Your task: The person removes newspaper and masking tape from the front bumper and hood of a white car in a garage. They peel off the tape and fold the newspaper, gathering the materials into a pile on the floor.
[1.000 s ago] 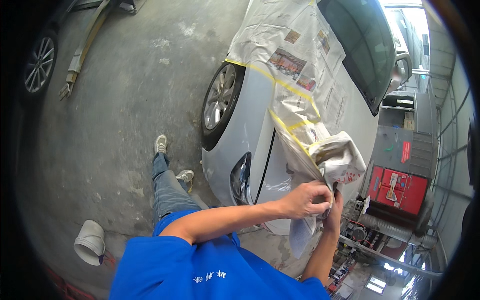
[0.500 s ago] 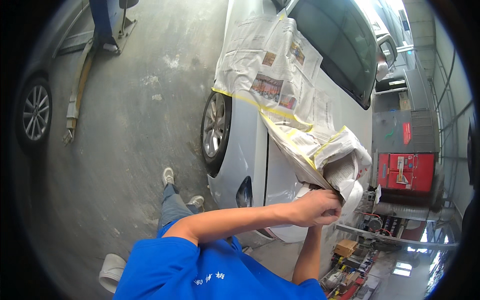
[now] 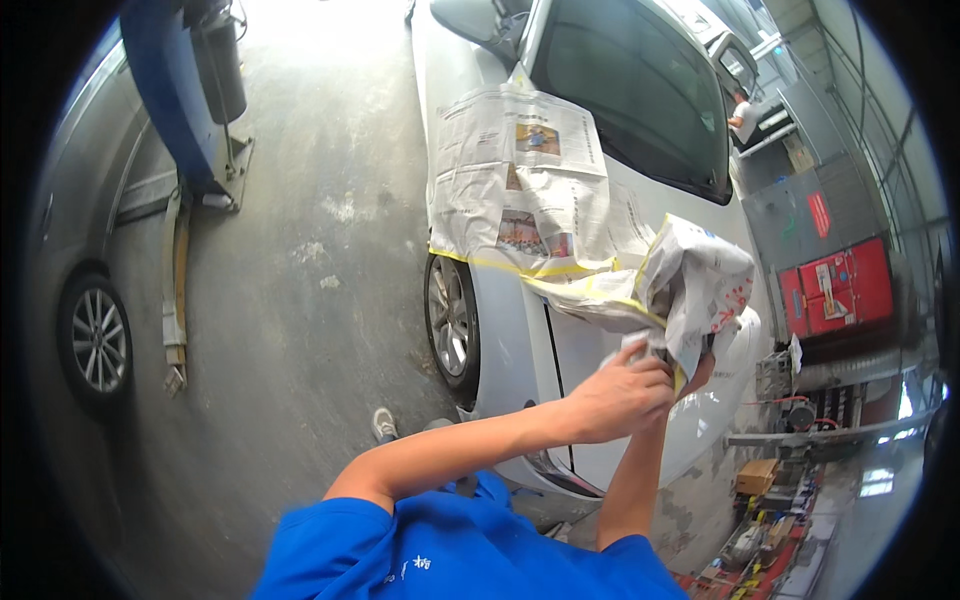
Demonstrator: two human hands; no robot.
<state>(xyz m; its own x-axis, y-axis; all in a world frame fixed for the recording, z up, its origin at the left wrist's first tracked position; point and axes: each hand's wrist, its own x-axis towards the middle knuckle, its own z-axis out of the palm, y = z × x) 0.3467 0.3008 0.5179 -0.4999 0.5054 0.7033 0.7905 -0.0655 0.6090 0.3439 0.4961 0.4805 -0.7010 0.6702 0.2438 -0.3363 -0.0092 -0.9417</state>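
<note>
- At the left hand (image 3: 622,395): turned back upward, fingers bent at the near edge of the paper (image 3: 590,215); too blurred there, so cannot tell pinching from mere touching.
- At the right hand (image 3: 698,372): seemingly clamped on the bunched near end of the paper, most fingers hidden behind the folds.
- Between the two hands: hardly any gap, with the left a little lower and in front, the right tucked just behind.
- Directly beyond the hands: the crumpled end, raised off the bonnet and flopped over, nearer to the right hand.
- Up and leftward from there: yellow tape (image 3: 575,270) along the paper's near edge, running crosswise from the bunch to the wheel arch; closer to the left hand.
- Farther still: the flat part, draped over bonnet and wing, long axis pointing away from the hands and to the left, toward the mirror side of the windscreen (image 3: 630,100).
- Underneath: the silver car (image 3: 505,350), with its front wheel (image 3: 452,320) well left of the hands.
- Off to the right, well apart: a red cabinet (image 3: 850,290).
- At the far left: a grey car (image 3: 85,230) beside a blue post (image 3: 165,80).
- Beyond the windscreen, at upper right: another person (image 3: 741,117).
</note>
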